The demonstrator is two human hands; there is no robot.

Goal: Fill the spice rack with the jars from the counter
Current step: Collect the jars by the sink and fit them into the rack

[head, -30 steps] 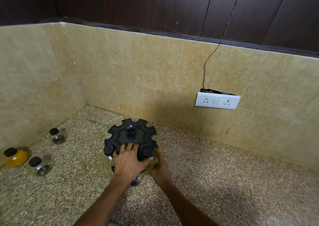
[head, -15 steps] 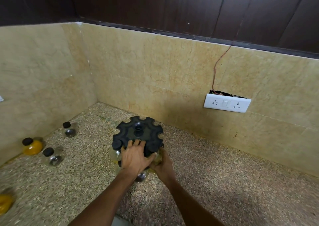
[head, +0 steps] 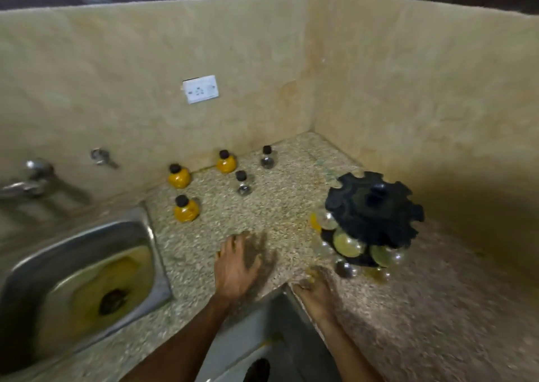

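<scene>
The black round spice rack (head: 374,206) stands on the speckled counter at the right, with several glass jars hanging under its notched top. Loose jars with black caps stand further left near the wall: three yellow-filled jars (head: 186,209) (head: 178,176) (head: 226,161) and two clear jars (head: 242,183) (head: 267,157). My left hand (head: 238,265) is over the counter between the rack and the loose jars, fingers spread and blurred, holding nothing. My right hand (head: 315,289) is at the counter's inner corner edge, below and left of the rack, blurred, with nothing seen in it.
A steel sink (head: 78,282) with yellowish water lies at the left, taps (head: 35,177) on the wall above it. A white socket (head: 200,89) is on the tiled wall. The counter (head: 423,308) forms an L, with the walls meeting behind the rack.
Both hands have let go of the rack and pulled back towards me. The view has swung left, bringing the sink and more loose jars into sight.
</scene>
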